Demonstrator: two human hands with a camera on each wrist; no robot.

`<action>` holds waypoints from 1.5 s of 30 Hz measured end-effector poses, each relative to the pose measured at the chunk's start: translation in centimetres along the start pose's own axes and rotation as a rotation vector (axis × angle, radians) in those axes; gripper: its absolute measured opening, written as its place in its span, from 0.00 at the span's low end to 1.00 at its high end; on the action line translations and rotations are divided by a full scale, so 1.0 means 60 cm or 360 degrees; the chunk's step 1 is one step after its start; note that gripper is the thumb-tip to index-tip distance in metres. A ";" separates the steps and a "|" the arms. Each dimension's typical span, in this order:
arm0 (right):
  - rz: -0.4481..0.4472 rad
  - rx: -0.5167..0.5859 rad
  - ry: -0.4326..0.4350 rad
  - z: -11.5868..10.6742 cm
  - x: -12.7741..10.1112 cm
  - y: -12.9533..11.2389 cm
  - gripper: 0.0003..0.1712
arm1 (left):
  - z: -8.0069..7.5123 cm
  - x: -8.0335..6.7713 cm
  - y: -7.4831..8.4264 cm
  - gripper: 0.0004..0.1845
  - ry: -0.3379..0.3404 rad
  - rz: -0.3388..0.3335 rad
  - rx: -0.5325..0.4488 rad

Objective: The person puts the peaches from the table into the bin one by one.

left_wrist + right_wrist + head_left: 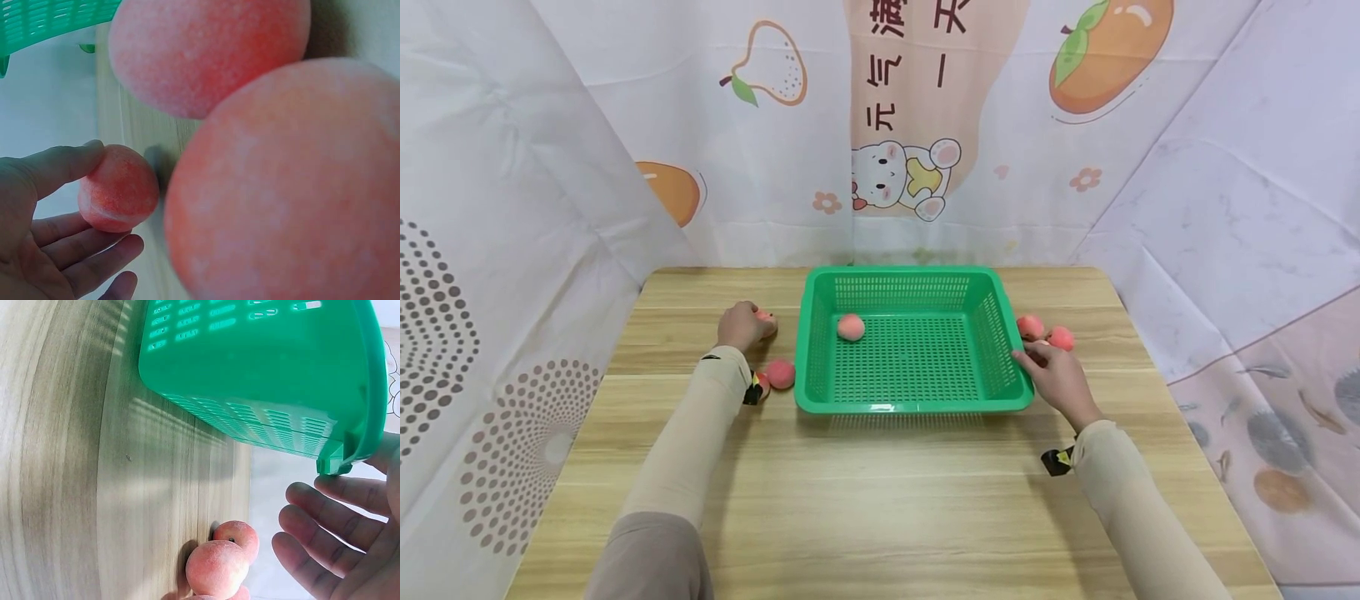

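My left hand (745, 327) pinches a small pinkish-red peach (119, 187) between thumb and fingers at the table's left. Closer to the left wrist sit two more peaches, one pink (780, 374) and one partly hidden by the wrist strap (763, 385). A green plastic basket (913, 407) stands mid-table with a single peach (851, 327) inside. My right hand (1060, 379) grips the basket's right rim, thumb over the edge and index finger beneath it; the thumb is hidden in the right wrist view. Beyond that hand lie several peaches (217, 570).
The wooden table (880, 500) extends in front of the basket. A printed white cloth (760, 167) hangs behind it, with more cloth along both sides. The basket's walls are slotted and rise above the peaches beside it.
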State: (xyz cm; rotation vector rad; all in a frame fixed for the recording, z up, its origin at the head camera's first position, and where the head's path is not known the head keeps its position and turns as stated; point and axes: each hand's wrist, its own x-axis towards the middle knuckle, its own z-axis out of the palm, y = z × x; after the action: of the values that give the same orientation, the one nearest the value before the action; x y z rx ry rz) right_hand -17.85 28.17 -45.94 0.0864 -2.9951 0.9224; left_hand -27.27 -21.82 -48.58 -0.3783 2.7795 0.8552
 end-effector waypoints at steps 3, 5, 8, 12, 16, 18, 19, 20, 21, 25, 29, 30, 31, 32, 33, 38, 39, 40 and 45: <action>-0.0002 -0.0004 -0.0004 0.000 -0.001 0.001 0.28 | -0.001 -0.002 -0.001 0.29 0.0025 0.0000 -0.0051; -0.0006 -0.0008 0.0000 -0.001 -0.001 0.001 0.28 | -0.001 -0.002 -0.001 0.27 0.0070 0.0028 -0.0043; -0.0010 -0.0006 0.0009 -0.001 -0.001 0.003 0.27 | -0.004 -0.002 -0.001 0.24 0.0138 0.0059 -0.0047; -0.0014 -0.0003 0.0015 -0.002 0.000 0.003 0.27 | -0.008 0.000 0.000 0.23 0.0177 0.0060 -0.0074; -0.0015 0.0007 0.0019 -0.003 0.002 0.002 0.27 | -0.013 0.000 0.006 0.23 0.0181 0.0054 -0.0110; -0.0014 0.0012 0.0021 -0.004 0.003 0.001 0.27 | -0.014 -0.002 0.008 0.22 0.0185 0.0062 -0.0117; -0.0016 0.0014 0.0021 -0.004 0.003 0.001 0.27 | -0.015 -0.003 0.009 0.23 0.0188 0.0067 -0.0119; -0.0019 0.0015 0.0022 -0.004 0.004 0.001 0.27 | -0.016 -0.004 0.010 0.23 0.0186 0.0070 -0.0123; -0.0022 0.0015 0.0021 -0.004 0.004 0.001 0.28 | -0.017 -0.005 0.012 0.23 0.0186 0.0070 -0.0126; -0.0042 0.0012 0.0019 -0.004 0.005 0.000 0.27 | -0.024 -0.003 0.020 0.26 0.0232 0.0101 -0.0117; -0.0050 0.0010 0.0025 -0.006 0.006 -0.001 0.26 | -0.032 -0.001 0.036 0.29 0.0324 0.0166 -0.0119; -0.0051 0.0011 0.0027 -0.006 0.006 -0.001 0.26 | -0.034 -0.001 0.040 0.29 0.0340 0.0174 -0.0133; -0.0052 0.0011 0.0030 -0.005 0.005 0.000 0.26 | -0.036 -0.001 0.043 0.30 0.0351 0.0187 -0.0144; -0.0054 0.0012 0.0029 -0.005 0.005 0.000 0.26 | -0.037 -0.002 0.047 0.30 0.0354 0.0198 -0.0157; -0.0055 0.0013 0.0029 -0.004 0.004 0.000 0.26 | -0.038 -0.002 0.050 0.30 0.0355 0.0205 -0.0164; -0.0052 0.0022 0.0027 0.000 -0.001 0.001 0.26 | -0.040 -0.007 0.066 0.25 0.0330 0.0267 -0.0228; -0.0049 0.0023 0.0029 0.001 -0.001 0.001 0.26 | -0.041 -0.008 0.069 0.24 0.0336 0.0281 -0.0238; -0.0048 0.0022 0.0032 0.001 -0.002 0.001 0.26 | -0.042 -0.009 0.072 0.24 0.0342 0.0294 -0.0250; -0.0048 0.0017 0.0044 0.003 -0.003 0.004 0.26 | -0.046 -0.013 0.086 0.24 0.0403 0.0373 -0.0223</action>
State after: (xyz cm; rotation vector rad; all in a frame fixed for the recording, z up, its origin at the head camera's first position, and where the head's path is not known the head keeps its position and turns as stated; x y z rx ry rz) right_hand -17.68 28.27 -46.22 0.1175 -2.9553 0.9288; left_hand -28.45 -19.13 -43.45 -0.1962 3.0502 1.1320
